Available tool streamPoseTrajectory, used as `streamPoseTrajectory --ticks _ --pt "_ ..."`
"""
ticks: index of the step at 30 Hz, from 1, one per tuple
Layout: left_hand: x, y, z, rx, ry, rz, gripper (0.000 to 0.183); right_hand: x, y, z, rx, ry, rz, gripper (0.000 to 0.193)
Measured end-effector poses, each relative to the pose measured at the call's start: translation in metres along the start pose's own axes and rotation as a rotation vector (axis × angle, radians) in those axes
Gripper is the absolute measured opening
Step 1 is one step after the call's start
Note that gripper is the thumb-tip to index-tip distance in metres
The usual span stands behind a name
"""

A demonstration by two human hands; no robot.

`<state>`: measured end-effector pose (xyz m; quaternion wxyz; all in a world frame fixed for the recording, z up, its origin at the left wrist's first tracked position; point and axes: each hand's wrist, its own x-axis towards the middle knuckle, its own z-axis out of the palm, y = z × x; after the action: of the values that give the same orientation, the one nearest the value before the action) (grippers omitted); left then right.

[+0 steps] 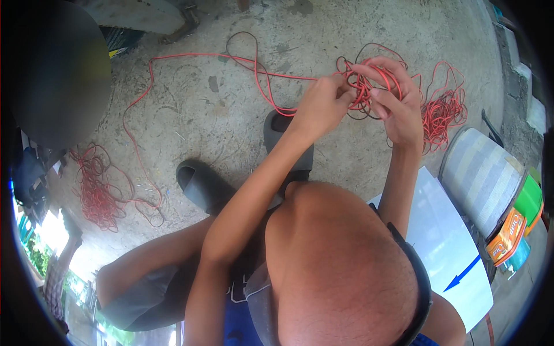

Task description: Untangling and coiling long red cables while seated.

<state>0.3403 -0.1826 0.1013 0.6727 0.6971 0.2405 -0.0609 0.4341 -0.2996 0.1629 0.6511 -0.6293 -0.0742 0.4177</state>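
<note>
A tangle of thin red and dark wire (360,99) hangs between my two hands, ahead of my raised knee. My left hand (328,106) is closed, its thumb and fingers pinching the wire at the tangle's left side. Curled round several loops, my right hand (399,102) grips the tangle from the right, thumb beneath and fingers above. One red strand (190,55) runs left from the tangle across the floor and bends down toward a loose wire heap (98,190) at the far left. Another red wire heap (443,118) lies just right of my right hand.
Dark slippers (203,183) are on my feet on the concrete floor (190,115). To the right are a striped grey-white cylinder (483,173), an orange box (506,233) and a white sheet (441,230) with a blue arrow. A blurred dark round shape (57,69) fills the upper left.
</note>
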Motion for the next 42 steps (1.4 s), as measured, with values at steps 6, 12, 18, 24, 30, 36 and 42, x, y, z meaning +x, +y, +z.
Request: streamPoseTrajectory --ticks 6,12,18,24,30,36,42 --pt "0.0 -0.009 0.037 -0.087 0.091 0.122 0.018 -0.005 0.004 -0.006 0.073 -0.106 -0.046 0.043" --pt "0.005 -0.019 0.013 -0.194 0.081 -0.073 0.015 -0.005 0.015 -0.017 -0.008 0.089 -0.087 0.031" --pt "-0.005 0.017 -0.027 -0.391 -0.074 -0.189 0.02 -0.001 0.018 -0.058 0.164 0.008 0.023 0.009" --pt "-0.009 0.054 -0.046 0.174 0.049 0.016 0.021 0.03 0.041 -0.072 0.691 0.187 0.057 0.011" --pt "-0.018 0.056 -0.061 0.512 0.162 0.183 0.015 0.001 0.026 -0.01 -0.993 0.194 -0.478 0.023" --pt "-0.016 0.057 -0.061 0.535 0.145 0.342 0.013 0.003 0.013 0.021 -0.913 0.173 -0.415 0.01" --pt "-0.017 0.065 -0.056 0.322 0.197 0.31 0.013 0.015 0.001 0.004 -0.273 0.267 -0.267 0.01"
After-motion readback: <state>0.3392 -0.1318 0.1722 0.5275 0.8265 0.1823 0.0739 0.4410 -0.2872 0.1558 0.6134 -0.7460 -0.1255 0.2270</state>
